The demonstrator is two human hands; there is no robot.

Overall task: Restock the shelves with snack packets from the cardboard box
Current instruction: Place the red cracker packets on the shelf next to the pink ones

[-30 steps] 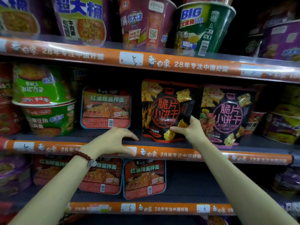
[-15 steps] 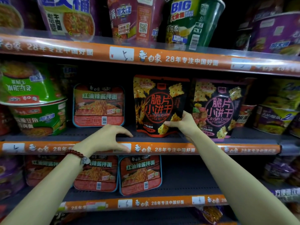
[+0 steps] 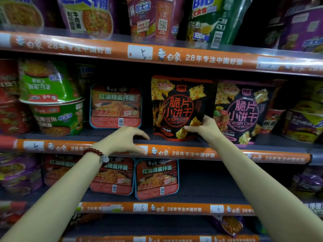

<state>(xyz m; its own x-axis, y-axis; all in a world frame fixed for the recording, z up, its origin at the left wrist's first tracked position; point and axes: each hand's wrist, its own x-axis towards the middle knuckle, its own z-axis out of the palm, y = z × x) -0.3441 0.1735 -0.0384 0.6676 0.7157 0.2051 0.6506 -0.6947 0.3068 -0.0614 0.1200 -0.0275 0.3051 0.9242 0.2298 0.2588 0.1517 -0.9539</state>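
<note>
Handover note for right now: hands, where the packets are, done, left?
Right hand pinches the lower right corner of the orange-and-black biscuit packet, which stands upright on the middle shelf.
Left hand holds nothing, fingers curved over the shelf's front edge.
A purple biscuit packet stands just to the right, already shelved.
Done: both packets are on the shelf.
Left: let go, fetch more. The cardboard box is out of view.

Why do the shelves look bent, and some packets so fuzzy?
Head view: the wide-angle lens bows the orange shelf strip; edges blur, like the green noodle bowls; glare streaks the strip; the black crispy-chip packet in the right hand stays sharp.
</note>
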